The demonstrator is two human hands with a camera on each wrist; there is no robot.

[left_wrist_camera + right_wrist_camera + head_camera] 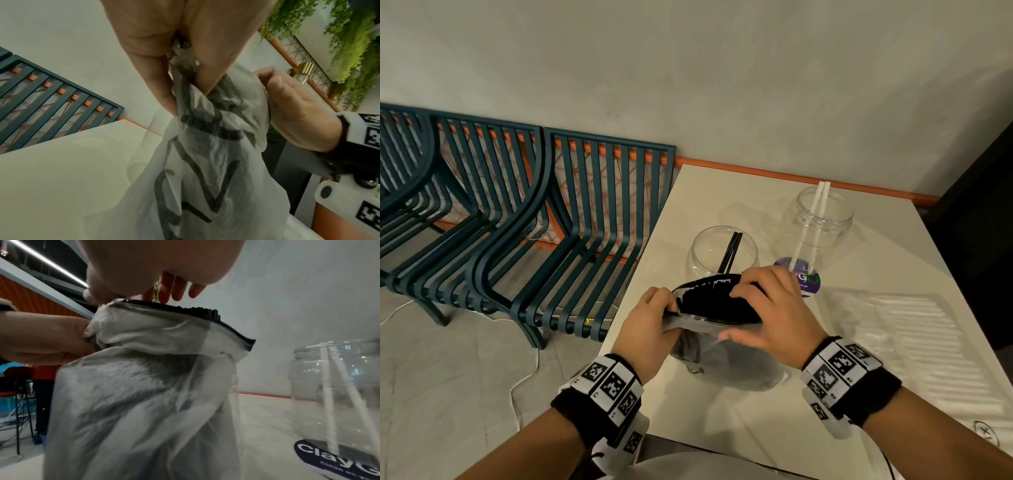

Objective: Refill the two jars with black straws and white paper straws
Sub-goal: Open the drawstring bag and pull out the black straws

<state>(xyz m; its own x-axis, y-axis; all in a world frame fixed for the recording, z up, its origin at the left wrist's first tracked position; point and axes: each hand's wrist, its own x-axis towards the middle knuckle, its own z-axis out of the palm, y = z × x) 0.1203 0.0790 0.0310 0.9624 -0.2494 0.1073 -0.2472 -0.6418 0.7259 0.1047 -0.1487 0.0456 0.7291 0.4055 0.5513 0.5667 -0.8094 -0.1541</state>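
Gripping the straw-packed bag [717, 342], both hands [650, 329] [767, 315]; two straws per jar [722, 250] [822, 222].

Wall [722, 68]: plain, pale grey-white, matte. Orange skirting strip [791, 178] along its base, behind the table. Floor [448, 377]: grey, large tiles; white cable [524, 380] trailing across it. Three dark teal slatted metal chairs [571, 222] in a row against the wall, left of the white table [893, 342]. Left wrist view: green foliage [349, 40] and an orange-framed wire grid [304, 53]. Right wrist view: linear ceiling light [51, 264] on dark ceiling.
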